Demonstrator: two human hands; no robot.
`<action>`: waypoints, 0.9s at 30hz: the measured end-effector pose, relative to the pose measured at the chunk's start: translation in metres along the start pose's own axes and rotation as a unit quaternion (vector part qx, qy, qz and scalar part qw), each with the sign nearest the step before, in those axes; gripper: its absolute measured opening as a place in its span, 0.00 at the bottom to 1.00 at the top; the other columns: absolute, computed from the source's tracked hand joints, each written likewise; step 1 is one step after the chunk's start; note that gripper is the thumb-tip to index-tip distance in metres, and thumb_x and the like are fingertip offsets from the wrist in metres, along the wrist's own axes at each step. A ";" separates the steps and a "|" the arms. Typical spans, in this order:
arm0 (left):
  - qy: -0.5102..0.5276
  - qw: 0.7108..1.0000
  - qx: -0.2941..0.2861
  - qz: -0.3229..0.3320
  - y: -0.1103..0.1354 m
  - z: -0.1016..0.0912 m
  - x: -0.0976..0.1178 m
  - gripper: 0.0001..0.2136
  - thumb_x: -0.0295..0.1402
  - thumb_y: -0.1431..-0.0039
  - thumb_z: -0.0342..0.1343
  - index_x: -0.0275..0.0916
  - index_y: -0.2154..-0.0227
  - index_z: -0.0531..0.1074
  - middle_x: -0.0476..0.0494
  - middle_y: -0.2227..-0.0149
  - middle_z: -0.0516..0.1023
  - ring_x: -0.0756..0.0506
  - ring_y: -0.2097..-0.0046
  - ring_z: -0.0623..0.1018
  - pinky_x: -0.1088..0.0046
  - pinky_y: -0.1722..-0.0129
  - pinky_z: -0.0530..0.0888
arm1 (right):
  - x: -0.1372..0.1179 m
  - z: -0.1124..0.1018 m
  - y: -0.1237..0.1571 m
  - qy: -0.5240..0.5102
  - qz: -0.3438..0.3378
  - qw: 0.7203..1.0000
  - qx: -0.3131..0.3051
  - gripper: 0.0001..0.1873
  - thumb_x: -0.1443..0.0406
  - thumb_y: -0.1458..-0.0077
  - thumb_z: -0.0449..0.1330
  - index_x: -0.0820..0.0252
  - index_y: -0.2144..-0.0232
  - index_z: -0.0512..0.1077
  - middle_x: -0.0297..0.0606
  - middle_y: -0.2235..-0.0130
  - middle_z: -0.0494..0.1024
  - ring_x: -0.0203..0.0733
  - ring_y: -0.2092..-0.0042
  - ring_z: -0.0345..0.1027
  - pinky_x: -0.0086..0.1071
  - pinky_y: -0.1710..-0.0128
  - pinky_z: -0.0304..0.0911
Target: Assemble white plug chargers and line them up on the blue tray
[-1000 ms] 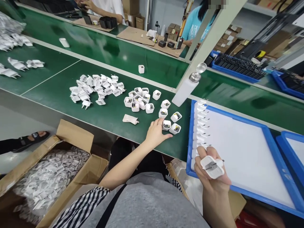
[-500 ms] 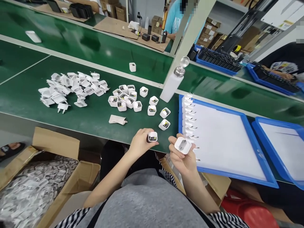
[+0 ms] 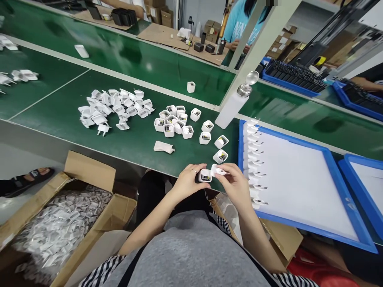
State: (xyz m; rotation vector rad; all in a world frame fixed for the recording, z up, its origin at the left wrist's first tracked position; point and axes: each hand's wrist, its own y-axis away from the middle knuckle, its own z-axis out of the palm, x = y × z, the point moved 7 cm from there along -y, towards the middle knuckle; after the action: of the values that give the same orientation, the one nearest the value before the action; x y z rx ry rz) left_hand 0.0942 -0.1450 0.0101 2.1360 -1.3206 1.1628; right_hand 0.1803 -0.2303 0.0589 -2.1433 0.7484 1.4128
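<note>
Between thumb and fingers, my left hand (image 3: pixel 190 182) holds a white charger housing (image 3: pixel 205 175), its open top showing a circuit board inside. My right hand (image 3: pixel 236 185) pinches a white plug cover (image 3: pixel 216 170) with two pins pointing right, close beside the housing's rim. Whether the two parts touch I cannot tell. More open housings (image 3: pixel 187 132) with boards inside stand grouped on the green bench, several of them nearer my hands. A pile of loose plug covers (image 3: pixel 113 104) lies to the left. A beige finger-shaped cloth piece (image 3: pixel 164 147) rests in front of the housings.
A blue-rimmed tray (image 3: pixel 326 149) at right holds a row of white plug pieces (image 3: pixel 253 159) along its left side. Behind stand a white pump bottle (image 3: pixel 231 109) and a metal post (image 3: pixel 260 44). An open carton (image 3: pixel 89 171) of bagged white parts sits lower left. A co-worker (image 3: pixel 239 24) is across the bench.
My right hand has turned the plug cover over and brought it left, beside the housing. My left hand keeps hold of the housing. The camera view has swung left.
</note>
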 end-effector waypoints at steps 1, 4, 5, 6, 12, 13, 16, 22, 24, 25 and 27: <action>0.009 1.000 -0.002 -0.001 0.000 -0.001 0.000 0.24 0.36 0.61 0.58 0.40 0.57 0.62 0.46 0.59 0.70 0.46 0.58 0.68 0.68 0.59 0.66 | -0.002 0.004 -0.001 0.052 -0.016 0.998 -0.016 0.06 0.67 0.57 0.56 0.55 0.72 0.69 0.34 0.67 0.67 0.35 0.66 0.62 0.29 0.70 0.59; 0.031 0.999 0.006 -0.005 0.001 -0.003 -0.001 0.22 0.36 0.59 0.57 0.40 0.58 0.62 0.47 0.60 0.71 0.47 0.57 0.67 0.69 0.58 0.66 | -0.005 0.017 -0.002 0.146 -0.050 0.985 -0.075 0.07 0.67 0.55 0.52 0.57 0.70 0.69 0.36 0.67 0.67 0.36 0.68 0.63 0.30 0.69 0.60; 0.037 0.999 0.010 -0.006 0.002 -0.003 -0.002 0.21 0.35 0.59 0.56 0.40 0.58 0.63 0.47 0.60 0.71 0.47 0.57 0.68 0.69 0.58 0.66 | -0.005 0.021 -0.002 0.163 -0.058 0.981 -0.091 0.08 0.68 0.54 0.52 0.58 0.69 0.68 0.36 0.67 0.67 0.36 0.68 0.63 0.31 0.69 0.60; 0.041 0.999 0.013 -0.005 0.002 -0.004 -0.002 0.21 0.35 0.59 0.56 0.40 0.58 0.63 0.47 0.60 0.71 0.47 0.57 0.68 0.69 0.58 0.66 | -0.005 0.024 -0.002 0.176 -0.062 0.977 -0.106 0.08 0.68 0.54 0.51 0.58 0.69 0.68 0.36 0.67 0.67 0.36 0.68 0.63 0.31 0.68 0.60; 0.053 0.998 0.020 -0.004 0.003 -0.004 -0.001 0.19 0.35 0.58 0.56 0.41 0.60 0.64 0.48 0.61 0.71 0.47 0.58 0.68 0.69 0.59 0.66 | -0.003 0.031 -0.001 0.208 -0.056 0.967 -0.137 0.08 0.68 0.53 0.50 0.59 0.69 0.67 0.36 0.67 0.67 0.36 0.67 0.63 0.31 0.68 0.60; 0.058 0.998 0.020 -0.005 0.003 -0.005 -0.001 0.19 0.35 0.58 0.56 0.41 0.60 0.64 0.48 0.61 0.71 0.47 0.58 0.68 0.69 0.58 0.66 | -0.003 0.031 -0.001 0.212 -0.054 0.966 -0.138 0.08 0.68 0.53 0.50 0.59 0.69 0.67 0.37 0.67 0.67 0.36 0.67 0.63 0.31 0.68 0.60; 0.077 0.997 0.020 -0.010 0.004 -0.006 0.000 0.18 0.35 0.58 0.55 0.41 0.60 0.64 0.48 0.62 0.71 0.48 0.59 0.68 0.69 0.58 0.66 | -0.003 0.031 0.000 0.234 -0.054 0.961 -0.140 0.08 0.68 0.53 0.50 0.58 0.68 0.67 0.37 0.66 0.67 0.37 0.67 0.63 0.31 0.68 0.60; 0.096 0.995 0.029 -0.007 0.004 -0.009 0.001 0.16 0.36 0.57 0.55 0.41 0.62 0.66 0.48 0.63 0.72 0.49 0.60 0.69 0.70 0.59 0.66 | -0.006 0.032 0.001 0.281 -0.074 0.945 -0.152 0.09 0.69 0.52 0.49 0.57 0.67 0.66 0.37 0.66 0.67 0.38 0.66 0.63 0.31 0.69 0.59; 0.096 0.995 0.026 -0.007 0.004 -0.008 0.001 0.16 0.36 0.58 0.55 0.41 0.63 0.66 0.48 0.63 0.72 0.48 0.60 0.69 0.70 0.59 0.66 | -0.008 0.032 0.002 0.297 -0.087 0.939 -0.150 0.09 0.69 0.52 0.48 0.58 0.67 0.66 0.38 0.66 0.66 0.40 0.65 0.63 0.32 0.67 0.59; 0.095 0.995 0.024 -0.006 0.004 -0.008 0.001 0.16 0.36 0.58 0.55 0.41 0.63 0.66 0.48 0.63 0.72 0.48 0.60 0.69 0.70 0.59 0.66 | -0.009 0.031 0.002 0.302 -0.093 0.937 -0.147 0.09 0.69 0.51 0.48 0.58 0.67 0.65 0.38 0.66 0.66 0.40 0.64 0.62 0.32 0.67 0.59; 0.091 0.996 0.023 -0.003 0.004 -0.008 0.001 0.16 0.36 0.58 0.56 0.40 0.63 0.66 0.48 0.63 0.72 0.48 0.60 0.68 0.70 0.59 0.66 | -0.010 0.030 0.002 0.304 -0.102 0.936 -0.143 0.09 0.69 0.51 0.48 0.58 0.67 0.65 0.38 0.66 0.66 0.40 0.64 0.62 0.32 0.66 0.59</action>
State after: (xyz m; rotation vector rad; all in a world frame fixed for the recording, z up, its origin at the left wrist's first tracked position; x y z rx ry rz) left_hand 0.0874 -0.1419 0.0152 2.0080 -1.2161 1.3621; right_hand 0.1556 -0.2102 0.0574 -2.8410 0.5186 0.7789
